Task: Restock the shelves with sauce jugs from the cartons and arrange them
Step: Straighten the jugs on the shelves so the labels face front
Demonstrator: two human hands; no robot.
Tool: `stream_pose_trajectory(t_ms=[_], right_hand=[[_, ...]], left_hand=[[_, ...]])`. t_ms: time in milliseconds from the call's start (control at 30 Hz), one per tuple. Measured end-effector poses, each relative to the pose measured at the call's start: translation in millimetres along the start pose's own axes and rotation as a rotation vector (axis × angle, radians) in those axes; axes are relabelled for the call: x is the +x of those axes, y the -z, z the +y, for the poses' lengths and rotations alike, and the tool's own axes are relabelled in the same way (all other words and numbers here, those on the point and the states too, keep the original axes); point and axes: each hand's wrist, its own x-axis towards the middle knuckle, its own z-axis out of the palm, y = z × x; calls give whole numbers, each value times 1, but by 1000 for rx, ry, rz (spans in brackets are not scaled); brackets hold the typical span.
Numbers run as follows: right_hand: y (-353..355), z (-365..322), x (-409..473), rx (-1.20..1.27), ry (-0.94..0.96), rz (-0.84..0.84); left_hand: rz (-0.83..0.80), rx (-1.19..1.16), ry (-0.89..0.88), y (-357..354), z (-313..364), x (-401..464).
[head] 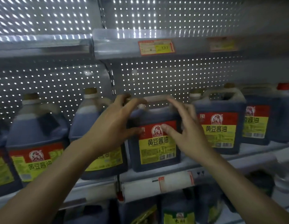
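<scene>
A dark sauce jug (156, 152) with a red and yellow label stands upright in the middle of the shelf (221, 160). My left hand (114, 123) grips its upper left corner, fingers curled over the top near the cap and thumb on the front. My right hand (189, 131) is at the jug's right side with spread, fairly straight fingers; its thumb touches the red part of the label and its blurred fingertips reach toward the handle. More jugs of the same kind stand to the left (35, 143) and to the right (221, 126).
A perforated metal back panel (156, 75) closes the shelf behind the jugs. The upper shelf edge (124, 50) carries a price tag (156, 46). A white label strip (172, 180) sits on the front rail, with more jugs (177, 215) on the shelf below.
</scene>
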Motion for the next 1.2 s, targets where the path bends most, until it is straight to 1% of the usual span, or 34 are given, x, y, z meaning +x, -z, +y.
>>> stream_pose_trajectory(t_ms=[133,200,267,333,367,400,467,500,533,567,600,633,667,733,767,833,867,933,1033,1100,1200], right_hand=[[-3,4,-3,168,-14,-30],[-3,3,-4,177,-29,-38],[3,0,-6,196,-22,-66],[16,-1,-9,208,-26,-117],[26,1,-10,175,-35,-114],[41,4,-11,107,-33,-62],[74,15,-8,-84,12,154],[94,23,-6,-189,18,262],[112,32,-3,-287,-8,335],[128,43,1,-371,-51,365],[139,56,3,-432,-96,348],[146,68,5,-449,-135,296],[150,78,6,-409,-164,233],[150,93,7,-225,-187,128],[149,97,6,-163,-176,103],[147,102,5,-128,-150,105],[147,104,5,-114,-147,115],[147,109,5,-69,-149,136],[147,115,7,24,-115,109],[146,112,8,134,-108,63],[139,102,9,274,-119,-9]], left_hand=[[44,-12,26,0,-7,-6],[53,-12,36,-2,-8,-9],[55,38,60,-3,-3,-11],[109,58,78,-4,9,-12],[161,39,59,-4,18,-12],[220,4,18,-6,31,-8],[277,-74,-83,-13,59,2],[260,-102,-132,-19,76,12],[218,-112,-169,-25,91,24],[163,-104,-195,-32,106,40],[108,-77,-210,-39,117,58],[56,-33,-211,-46,124,78],[-5,17,-200,-54,131,99],[-163,87,-153,-66,138,136],[-239,75,-133,-72,140,149],[-328,-51,-99,-80,138,163],[-333,-111,-92,-83,135,166],[-308,-124,-114,-85,129,164],[-251,46,-148,-81,127,153],[-231,150,-144,-73,128,145],[-182,201,-138,-60,121,127]])
